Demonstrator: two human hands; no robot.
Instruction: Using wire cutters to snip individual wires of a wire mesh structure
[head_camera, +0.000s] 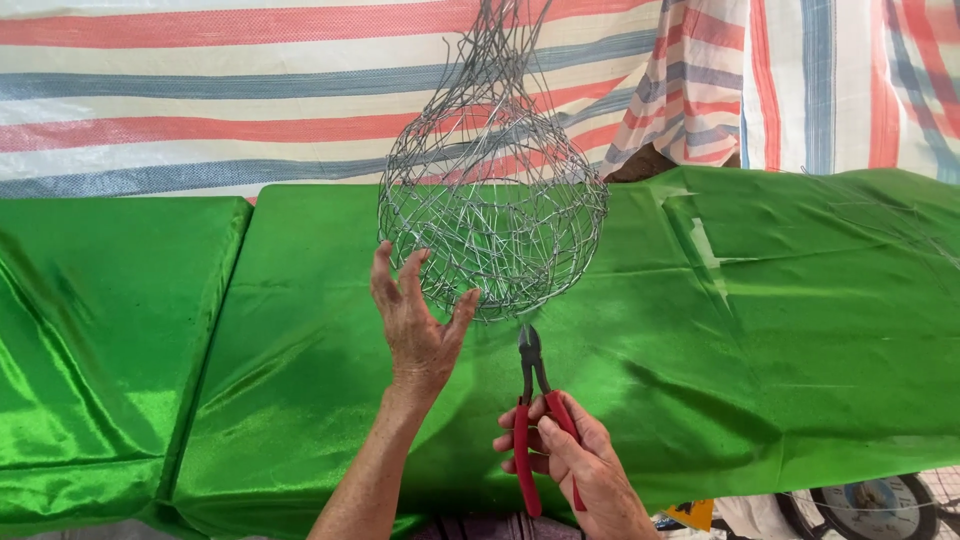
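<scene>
A round basket of woven silver wire (495, 215) hangs from above, its neck running out of the top of the view. My left hand (415, 325) is raised with fingers spread, fingertips and thumb touching the basket's lower left side. My right hand (575, 465) grips red-handled pliers (535, 410), whose dark jaws point up and meet the bottom edge of the basket.
A table draped in shiny green cloth (780, 330) fills the middle of the view, split by a seam at the left. A striped red, blue and white tarp (200, 90) hangs behind. A wheel (870, 505) shows at the bottom right.
</scene>
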